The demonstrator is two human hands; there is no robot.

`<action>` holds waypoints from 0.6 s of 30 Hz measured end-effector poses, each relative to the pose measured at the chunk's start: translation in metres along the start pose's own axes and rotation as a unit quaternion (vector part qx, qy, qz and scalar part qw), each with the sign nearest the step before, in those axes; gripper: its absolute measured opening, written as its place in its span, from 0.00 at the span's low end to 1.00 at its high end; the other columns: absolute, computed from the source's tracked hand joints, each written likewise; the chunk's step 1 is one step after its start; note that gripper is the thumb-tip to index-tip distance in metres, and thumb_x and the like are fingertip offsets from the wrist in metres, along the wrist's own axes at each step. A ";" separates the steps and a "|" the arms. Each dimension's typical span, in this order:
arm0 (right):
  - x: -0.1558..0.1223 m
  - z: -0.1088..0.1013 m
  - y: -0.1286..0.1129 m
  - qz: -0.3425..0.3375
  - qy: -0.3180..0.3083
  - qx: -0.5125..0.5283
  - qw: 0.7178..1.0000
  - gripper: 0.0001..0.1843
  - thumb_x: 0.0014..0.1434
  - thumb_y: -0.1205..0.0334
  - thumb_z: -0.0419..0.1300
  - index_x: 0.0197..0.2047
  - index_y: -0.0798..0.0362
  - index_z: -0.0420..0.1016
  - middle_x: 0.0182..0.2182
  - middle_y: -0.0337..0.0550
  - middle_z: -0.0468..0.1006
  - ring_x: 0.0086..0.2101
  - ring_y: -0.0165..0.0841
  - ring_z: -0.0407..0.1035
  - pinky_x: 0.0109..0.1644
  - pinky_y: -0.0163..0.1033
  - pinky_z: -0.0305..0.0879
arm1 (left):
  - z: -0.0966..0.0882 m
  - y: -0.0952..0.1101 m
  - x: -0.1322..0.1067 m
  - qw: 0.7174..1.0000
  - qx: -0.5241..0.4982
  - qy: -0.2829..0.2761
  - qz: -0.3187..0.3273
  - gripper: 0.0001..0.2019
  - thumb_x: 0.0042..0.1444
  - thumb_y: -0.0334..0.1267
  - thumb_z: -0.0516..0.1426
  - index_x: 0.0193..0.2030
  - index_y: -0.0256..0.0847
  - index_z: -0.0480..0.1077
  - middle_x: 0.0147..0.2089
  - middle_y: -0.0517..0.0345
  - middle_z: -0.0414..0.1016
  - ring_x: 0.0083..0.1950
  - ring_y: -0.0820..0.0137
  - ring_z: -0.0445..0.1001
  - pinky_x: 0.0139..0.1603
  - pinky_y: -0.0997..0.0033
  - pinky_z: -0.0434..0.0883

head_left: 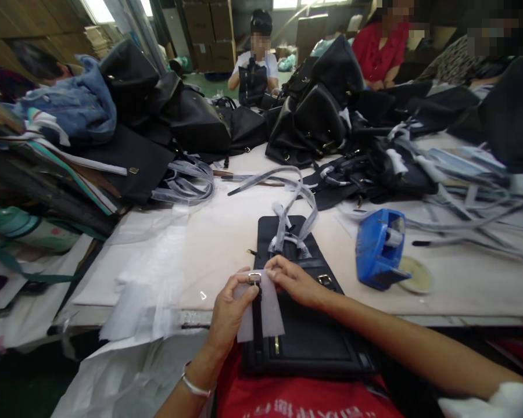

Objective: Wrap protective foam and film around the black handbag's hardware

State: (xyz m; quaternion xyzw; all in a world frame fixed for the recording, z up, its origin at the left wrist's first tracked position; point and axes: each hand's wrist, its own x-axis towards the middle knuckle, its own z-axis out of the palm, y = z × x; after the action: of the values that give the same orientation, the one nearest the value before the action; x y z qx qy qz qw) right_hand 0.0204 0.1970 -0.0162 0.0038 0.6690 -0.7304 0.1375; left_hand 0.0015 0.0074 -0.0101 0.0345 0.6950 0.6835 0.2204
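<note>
A black bag (318, 325) lies flat before me, its near end over the table edge. My left hand (230, 307) pinches a black strap (257, 328) just below its metal buckle (255, 277). Behind the strap hangs a thin white sheet of wrapping (272, 313). With thumb and fingers closed, my right hand (294, 281) holds the upper right corner of that sheet. A second buckle (325, 281) shows on the bag's right side. Straps in clear film (294, 235) rest on the bag's far end.
A blue tape dispenser (377, 249) stands at the right, beside a tape roll (416, 276). White sheets (150, 278) lie at the left. Black bags (200, 116) are heaped along the far side, with wrapped straps (475, 220) at right. Co-workers sit beyond, including a person in red (379, 49).
</note>
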 end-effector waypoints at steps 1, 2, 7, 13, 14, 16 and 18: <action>-0.001 0.001 -0.001 0.007 -0.011 0.034 0.999 0.14 0.63 0.52 0.54 0.44 0.54 0.61 0.30 0.37 0.67 0.29 0.29 0.66 0.34 0.35 0.64 | 0.000 -0.001 0.001 1.000 -0.003 0.001 -0.002 0.11 0.54 0.42 0.61 0.42 0.41 0.73 0.55 0.52 0.71 0.57 0.62 0.69 0.58 0.64 0.62; -0.001 0.001 -0.002 0.013 -0.023 0.061 0.998 0.16 0.62 0.52 0.56 0.46 0.54 0.60 0.31 0.38 0.69 0.30 0.29 0.66 0.35 0.35 0.64 | 0.000 -0.002 0.002 1.000 -0.005 0.003 -0.005 0.12 0.54 0.43 0.60 0.42 0.40 0.72 0.51 0.52 0.74 0.51 0.63 0.72 0.54 0.65 0.66; -0.004 -0.003 -0.012 -0.013 -0.087 -0.011 0.996 0.37 0.55 0.59 0.64 0.63 0.49 0.51 0.40 0.42 0.73 0.37 0.32 0.68 0.41 0.36 0.64 | 0.005 -0.001 0.003 0.996 0.077 0.028 0.026 0.15 0.56 0.43 0.58 0.48 0.41 0.69 0.45 0.55 0.76 0.46 0.64 0.74 0.49 0.66 0.69; 0.006 0.001 -0.018 -0.093 0.006 -0.228 0.969 0.21 0.57 0.59 0.62 0.54 0.52 0.68 0.43 0.42 0.74 0.40 0.33 0.68 0.44 0.36 0.61 | 0.005 0.014 -0.003 0.977 0.191 0.049 0.074 0.33 0.57 0.39 0.55 0.69 0.43 0.50 0.46 0.53 0.77 0.46 0.62 0.75 0.50 0.62 0.69; 0.009 0.002 -0.016 -0.084 0.020 -0.222 0.971 0.19 0.58 0.58 0.61 0.51 0.53 0.70 0.41 0.41 0.75 0.39 0.33 0.68 0.42 0.35 0.61 | 0.004 0.017 -0.004 0.977 0.199 0.041 0.069 0.34 0.58 0.39 0.54 0.70 0.42 0.47 0.43 0.55 0.78 0.45 0.63 0.75 0.49 0.62 0.69; 0.015 0.004 -0.012 -0.049 0.034 -0.193 0.979 0.15 0.58 0.56 0.61 0.46 0.55 0.72 0.36 0.41 0.75 0.35 0.31 0.68 0.38 0.34 0.60 | 0.001 0.023 -0.005 0.977 0.203 0.027 0.052 0.35 0.58 0.39 0.54 0.70 0.42 0.44 0.39 0.57 0.78 0.42 0.64 0.76 0.47 0.63 0.70; 0.019 0.006 -0.009 -0.002 0.027 -0.134 0.991 0.16 0.58 0.52 0.61 0.41 0.57 0.73 0.30 0.40 0.74 0.30 0.29 0.65 0.33 0.32 0.58 | -0.001 0.025 -0.004 0.985 0.167 0.024 0.026 0.36 0.58 0.40 0.55 0.70 0.41 0.44 0.35 0.59 0.78 0.39 0.65 0.76 0.45 0.65 0.70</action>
State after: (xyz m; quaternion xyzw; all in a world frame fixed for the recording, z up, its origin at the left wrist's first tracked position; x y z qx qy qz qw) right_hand 0.0012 0.1882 -0.0104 0.0035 0.7640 -0.6345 0.1169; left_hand -0.0021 0.0063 0.0149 0.0727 0.8035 0.5637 0.1771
